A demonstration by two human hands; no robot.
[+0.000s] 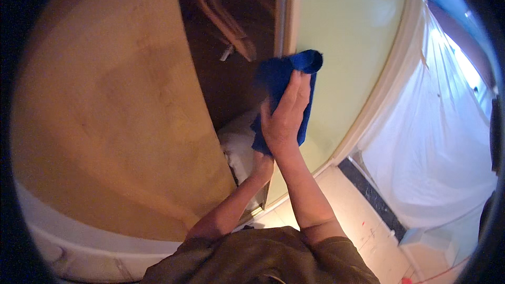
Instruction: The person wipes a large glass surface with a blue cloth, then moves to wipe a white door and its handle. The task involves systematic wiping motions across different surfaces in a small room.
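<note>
A dark blue cloth point(272, 71) is spread over the edge of a pale green sliding door panel point(347, 59) with a light frame. My right hand point(287, 114) lies on the cloth, fingers extended upward and pressing it near the frame; a rolled fold of cloth stands above the fingertips. Lower and to the left, my left hand point(263, 163) is at the cloth's bottom edge by the door's side; its fingers are hidden behind the cloth, so its grip cannot be seen.
Left of the door is a dark closet opening with wooden hangers point(227, 23) and a whitish bundle point(238, 142) low inside. A large tan panel point(130, 106) fills the left. White sheeting point(426, 142) hangs at the right above a dark floor strip point(371, 197) and a light tiled floor point(347, 201).
</note>
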